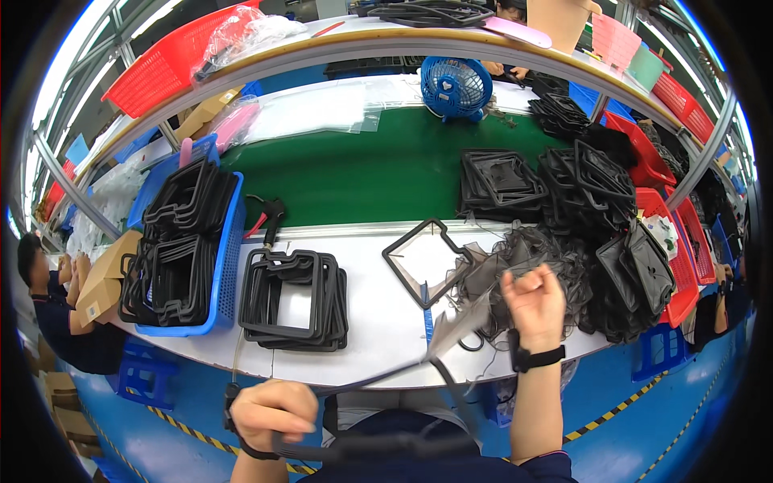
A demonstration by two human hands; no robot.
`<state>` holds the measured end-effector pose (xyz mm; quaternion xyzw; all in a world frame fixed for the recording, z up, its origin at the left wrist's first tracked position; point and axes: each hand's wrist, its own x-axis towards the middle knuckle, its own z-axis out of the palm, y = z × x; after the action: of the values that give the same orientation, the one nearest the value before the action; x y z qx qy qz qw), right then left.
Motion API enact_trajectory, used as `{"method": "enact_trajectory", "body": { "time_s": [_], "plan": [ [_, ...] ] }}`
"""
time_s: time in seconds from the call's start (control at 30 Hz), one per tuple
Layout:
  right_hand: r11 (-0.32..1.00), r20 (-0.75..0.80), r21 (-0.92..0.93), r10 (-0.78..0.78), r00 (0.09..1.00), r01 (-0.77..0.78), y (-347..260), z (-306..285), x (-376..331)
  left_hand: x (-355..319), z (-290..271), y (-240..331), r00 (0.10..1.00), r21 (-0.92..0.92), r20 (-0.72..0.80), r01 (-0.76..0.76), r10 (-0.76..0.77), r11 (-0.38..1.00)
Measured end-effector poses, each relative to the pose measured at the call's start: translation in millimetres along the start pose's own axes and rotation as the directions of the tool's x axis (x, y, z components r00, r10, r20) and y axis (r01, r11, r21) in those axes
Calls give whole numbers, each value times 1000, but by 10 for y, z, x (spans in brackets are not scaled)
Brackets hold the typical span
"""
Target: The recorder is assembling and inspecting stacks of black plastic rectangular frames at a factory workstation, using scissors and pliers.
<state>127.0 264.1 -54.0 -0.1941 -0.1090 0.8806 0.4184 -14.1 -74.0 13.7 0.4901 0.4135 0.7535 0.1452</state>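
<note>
Head view: left hand (278, 410) is curled round a blurred black frame (370, 377) at the near edge of the white table (374, 282); right hand (535, 302) is half-curled, cannot tell whether it pinches the grey mesh (459, 328). Frame probably light, stiff, best gripped at corners; mesh likely soft, snag-prone. Green mat (346, 177) far, blue floor (189, 390) near.
</note>
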Motion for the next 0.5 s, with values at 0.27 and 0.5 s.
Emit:
{"method": "enact_trajectory", "body": {
  "time_s": [0.27,0.5],
  "plan": [
    [394,41,-904,-309,950,167,-870,-248,138,-72,-368,403,900,-129,-394,144,-184,981],
    [-735,564,-675,-451,691,71,-709,296,-310,164,-208,294,859,-391,-286,301,-425,870]
  ]
}}
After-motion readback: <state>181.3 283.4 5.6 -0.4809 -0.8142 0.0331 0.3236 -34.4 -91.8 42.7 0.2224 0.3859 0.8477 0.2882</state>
